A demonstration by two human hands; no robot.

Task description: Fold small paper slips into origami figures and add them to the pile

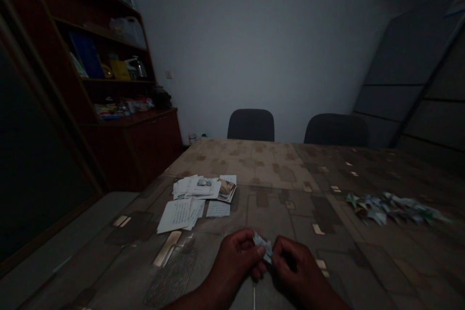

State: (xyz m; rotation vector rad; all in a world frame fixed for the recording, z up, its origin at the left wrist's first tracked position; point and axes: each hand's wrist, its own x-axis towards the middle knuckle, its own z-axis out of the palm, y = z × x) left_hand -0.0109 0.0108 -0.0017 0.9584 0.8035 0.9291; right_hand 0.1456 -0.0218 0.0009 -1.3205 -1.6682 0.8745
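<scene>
Above the near part of the table, my left hand (240, 256) pinches a small pale folded paper (263, 246) between thumb and fingers. My right hand (292, 259) is closed at the paper's right edge, its fingertips pressed against it. Print or fine pattern on the paper is too dark to make out. To the right on the table lies a long heap of folded papers (392, 207), pale with green and brown tints. Left of my hands are spread printed sheets (179, 215) and a stack of cards with pictures (203, 187).
A patterned cloth covers the table (261, 160). Two dark chairs (250, 125) stand at its far side, before a plain wall. A reddish wooden cabinet (145, 147) with filled shelves is on the left; a tall grey cabinet (392, 68) stands on the right. The room is dim.
</scene>
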